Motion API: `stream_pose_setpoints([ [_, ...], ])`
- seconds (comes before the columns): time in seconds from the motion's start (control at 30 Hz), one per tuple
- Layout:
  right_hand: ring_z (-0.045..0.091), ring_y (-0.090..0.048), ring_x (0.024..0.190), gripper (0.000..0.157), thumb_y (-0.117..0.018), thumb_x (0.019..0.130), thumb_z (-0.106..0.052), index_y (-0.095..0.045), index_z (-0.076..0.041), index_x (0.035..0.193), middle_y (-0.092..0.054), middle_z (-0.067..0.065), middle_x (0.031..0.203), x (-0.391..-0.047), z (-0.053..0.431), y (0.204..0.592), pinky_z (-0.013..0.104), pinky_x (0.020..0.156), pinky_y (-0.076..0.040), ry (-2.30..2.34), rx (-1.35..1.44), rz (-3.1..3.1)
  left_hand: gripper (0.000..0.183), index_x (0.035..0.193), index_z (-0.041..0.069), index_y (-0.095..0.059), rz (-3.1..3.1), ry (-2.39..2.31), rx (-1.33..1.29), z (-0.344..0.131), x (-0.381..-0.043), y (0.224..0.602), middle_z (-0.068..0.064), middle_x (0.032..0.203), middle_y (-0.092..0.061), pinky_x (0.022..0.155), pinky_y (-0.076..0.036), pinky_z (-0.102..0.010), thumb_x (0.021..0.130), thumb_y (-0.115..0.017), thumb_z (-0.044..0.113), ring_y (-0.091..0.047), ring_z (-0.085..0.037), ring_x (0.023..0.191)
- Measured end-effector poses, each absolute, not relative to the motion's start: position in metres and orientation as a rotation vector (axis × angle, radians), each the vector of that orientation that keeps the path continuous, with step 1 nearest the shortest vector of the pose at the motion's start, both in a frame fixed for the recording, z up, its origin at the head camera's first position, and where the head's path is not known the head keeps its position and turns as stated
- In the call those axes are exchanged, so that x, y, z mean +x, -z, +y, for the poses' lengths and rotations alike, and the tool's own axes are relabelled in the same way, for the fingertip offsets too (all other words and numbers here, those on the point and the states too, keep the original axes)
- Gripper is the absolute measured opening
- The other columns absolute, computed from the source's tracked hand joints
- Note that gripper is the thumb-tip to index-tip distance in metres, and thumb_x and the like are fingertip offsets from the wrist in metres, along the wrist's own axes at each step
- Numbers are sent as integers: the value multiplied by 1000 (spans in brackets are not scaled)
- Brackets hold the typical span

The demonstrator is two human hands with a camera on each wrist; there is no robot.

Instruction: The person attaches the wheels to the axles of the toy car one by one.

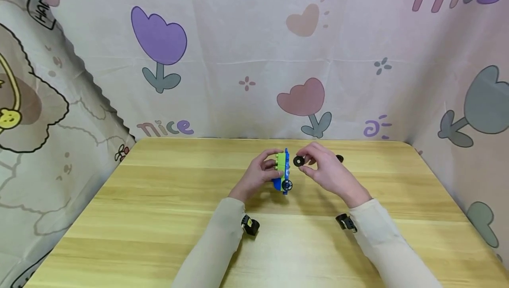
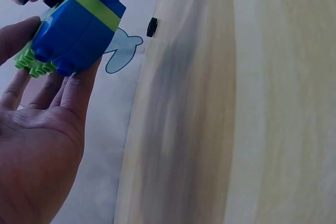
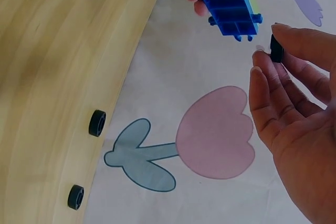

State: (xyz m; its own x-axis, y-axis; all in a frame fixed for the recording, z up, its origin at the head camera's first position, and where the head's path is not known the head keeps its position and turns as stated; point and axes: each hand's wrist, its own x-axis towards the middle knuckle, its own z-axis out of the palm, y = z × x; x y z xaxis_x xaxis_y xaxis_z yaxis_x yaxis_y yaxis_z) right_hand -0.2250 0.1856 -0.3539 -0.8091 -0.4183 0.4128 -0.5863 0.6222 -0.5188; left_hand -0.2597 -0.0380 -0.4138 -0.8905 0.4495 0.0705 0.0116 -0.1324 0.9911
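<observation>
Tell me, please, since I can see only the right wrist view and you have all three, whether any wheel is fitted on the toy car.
Observer: Yes, the head view shows one fitted wheel on the toy car, at its lower end in that picture.
Operator: Thank you. I see the blue underside; what is on the opposite face?
Observer: The left wrist view shows green round bumps there.
Operator: And the loose wheel in the right hand is edge-on for me; how does its round face look?
Observer: In the head view, that face shows a pale centre inside a black rim.
</observation>
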Motion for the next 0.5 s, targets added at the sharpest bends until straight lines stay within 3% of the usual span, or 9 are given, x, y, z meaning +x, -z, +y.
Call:
stream_pose_setpoints([
  [0.3, 16, -60, 84, 28, -76, 84, 1, -65, -3, 109, -59, 3, 101, -228, 175, 357, 35, 75, -53, -999, 828, -2558, 58, 141, 12, -48, 1859, -2069, 524, -38, -260, 415, -19, 117, -63, 86, -54, -43, 88, -67, -4, -63, -29, 101],
  [0.5, 16, -59, 84, 30, -76, 81, 5, -65, -3, 108, -59, 4, 100, -230, 172, 359, 40, 75, -53, -1038, 840, -2533, 58, 141, 11, -47, 1850, -2054, 556, -37, -260, 415, -19, 118, -63, 86, -54, -42, 88, -67, -5, -63, -28, 102],
])
